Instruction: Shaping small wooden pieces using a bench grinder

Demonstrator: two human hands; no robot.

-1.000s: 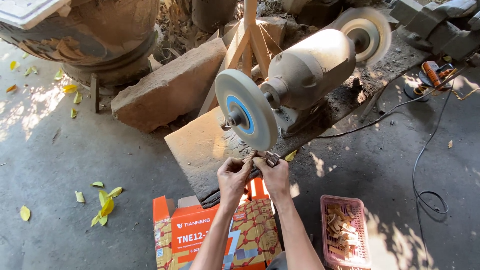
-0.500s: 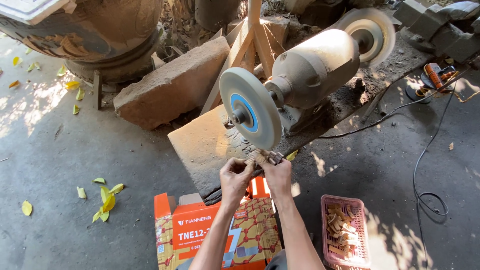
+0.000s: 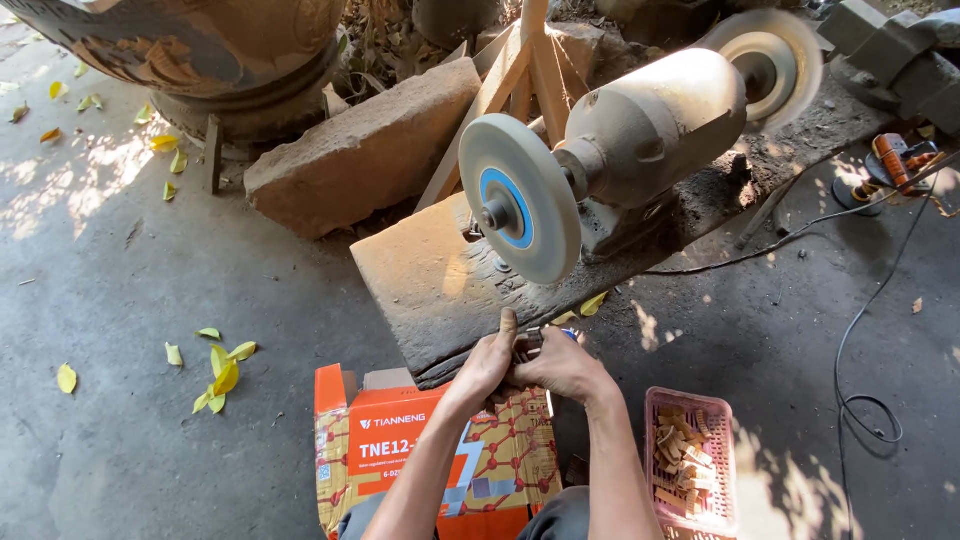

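Small workpiece [image 3: 535,340] | clamped by fingers of left hand [image 3: 487,362] and right hand [image 3: 565,365] | below grinding wheel [image 3: 520,211]

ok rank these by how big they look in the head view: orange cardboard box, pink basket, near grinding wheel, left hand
1. orange cardboard box
2. near grinding wheel and pink basket: look about alike, and the basket is cut off at the frame's bottom edge, so unranked
3. left hand

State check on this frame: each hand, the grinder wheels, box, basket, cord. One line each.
left hand: closed on a small item, too hidden to identify
right hand: closed on the same small item, touching the left
near grinding wheel: clear of the hands; spin cannot be told
far grinding wheel: edge blurred, nothing against it
orange cardboard box: flaps open
pink basket: holds small wooden pieces
black cord: slack, looped on floor
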